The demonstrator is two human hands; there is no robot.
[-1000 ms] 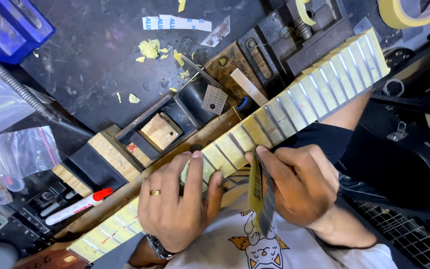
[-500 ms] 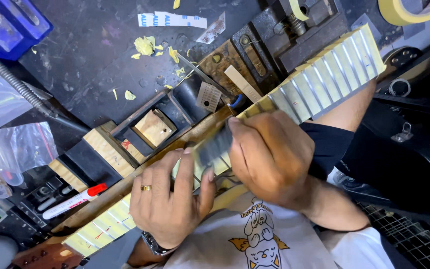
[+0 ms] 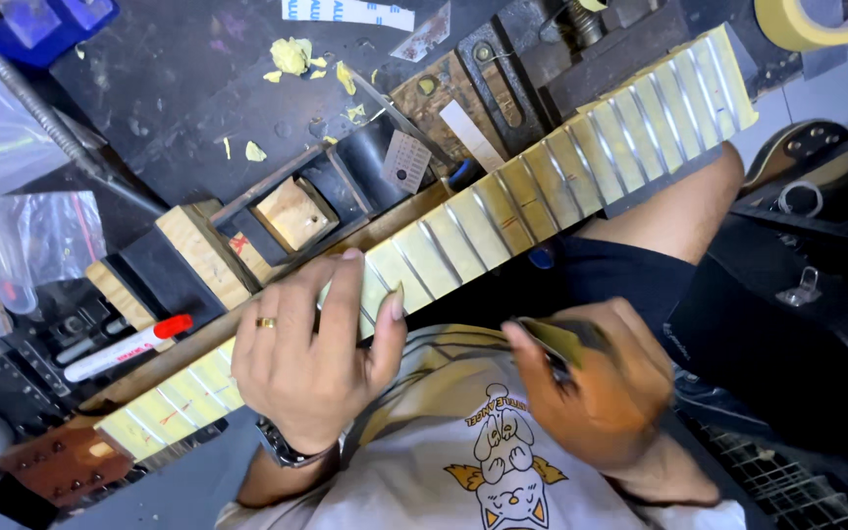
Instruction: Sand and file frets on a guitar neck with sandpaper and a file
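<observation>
A guitar neck (image 3: 503, 211) lies slantwise across the bench, with yellow masking tape between its frets and a brown headstock (image 3: 61, 461) at the lower left. My left hand (image 3: 311, 358), with a ring and a wristwatch, lies over the neck's middle, fingers across the fretboard and thumb on the near edge. My right hand (image 3: 606, 393) is blurred and off the neck, close to my shirt. It pinches a thin flat metal tool (image 3: 547, 339).
Wooden and black support blocks (image 3: 291, 211) sit under and behind the neck. A red-capped marker (image 3: 125, 345) and plastic bags (image 3: 31, 236) lie at the left. A tape roll (image 3: 807, 20) is at the top right, a black guitar (image 3: 817, 334) at the right.
My right hand has come off the fretboard and drawn back toward my body with the metal tool. My left hand has stayed on the neck.
</observation>
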